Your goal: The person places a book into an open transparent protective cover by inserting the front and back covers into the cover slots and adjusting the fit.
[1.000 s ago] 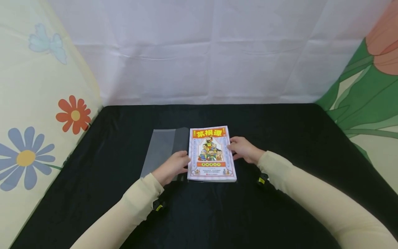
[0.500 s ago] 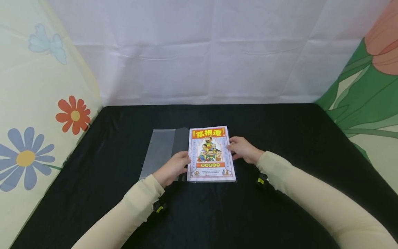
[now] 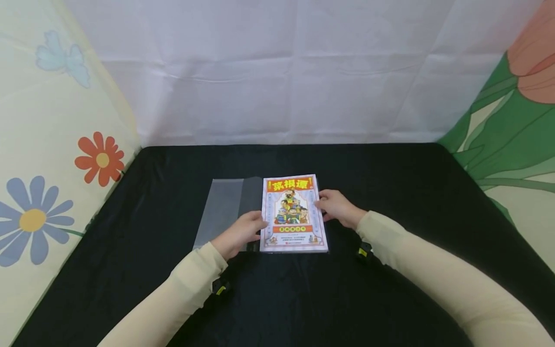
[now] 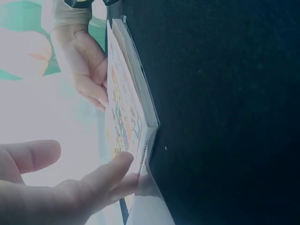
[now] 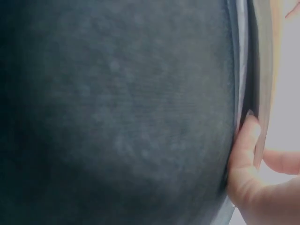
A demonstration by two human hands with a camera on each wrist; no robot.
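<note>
A paperback book (image 3: 292, 212) with a colourful cartoon cover lies face up near the middle of the black table. From its left side a clear plastic book cover (image 3: 220, 205) spreads flat, with a darker strip along the book. My left hand (image 3: 239, 234) touches the spine side, its thumb over the front cover's edge. At the opposite edge my right hand (image 3: 340, 208) pinches the book between thumb and fingers. In the right wrist view a fingertip (image 5: 251, 126) sits in a gap beneath the page block (image 5: 265, 70), above a thin pale layer.
Black cloth (image 3: 277, 303) covers the table. Behind it hangs a white backdrop (image 3: 295, 72). Flower-printed panels stand at the left (image 3: 52, 120) and right (image 3: 511, 140). Each wrist carries a small black device with a yellow mark.
My left thumb lies slightly further over the edge of the front cover. Otherwise the book, plastic cover and hands hold nearly the same places, with a slight shift of the head view.
</note>
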